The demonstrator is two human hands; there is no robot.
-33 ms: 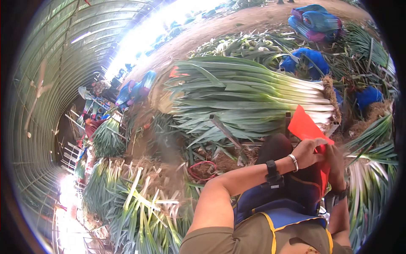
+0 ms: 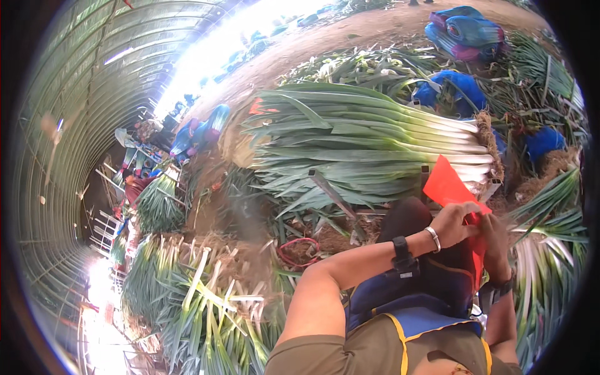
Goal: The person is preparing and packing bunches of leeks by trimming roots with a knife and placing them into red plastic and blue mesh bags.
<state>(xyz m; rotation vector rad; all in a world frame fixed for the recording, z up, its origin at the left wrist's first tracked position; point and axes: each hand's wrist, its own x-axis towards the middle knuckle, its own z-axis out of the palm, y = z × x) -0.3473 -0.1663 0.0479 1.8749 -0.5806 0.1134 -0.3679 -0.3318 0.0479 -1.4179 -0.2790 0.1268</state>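
Both my hands grip a bright red sheet (image 2: 447, 182), thin and flat, whose material I cannot make out. My left hand (image 2: 455, 225) pinches it between thumb and fingers. Beside it, my right hand (image 2: 495, 244) closes on the same sheet, its fingers partly hidden. The sheet's broad end sticks up past my left hand, and a narrow part hangs below, above my lap. Just beyond the hands lies a large pile of leeks (image 2: 369, 137), green leaves to the left, white stems and roots to the right, on a metal frame (image 2: 334, 194).
More leeks are heaped at the lower left (image 2: 206, 319) and on the right (image 2: 544, 281). Blue netting (image 2: 453, 90) lies beyond the pile, with a wrapped blue bundle (image 2: 465, 32) farther back. A pinkish-red cord loop (image 2: 299, 252) rests on the ground. Another person (image 2: 136, 187) is far left.
The red sheet's upper end and my left hand have shifted very slightly to the left. Both hands keep their grip.
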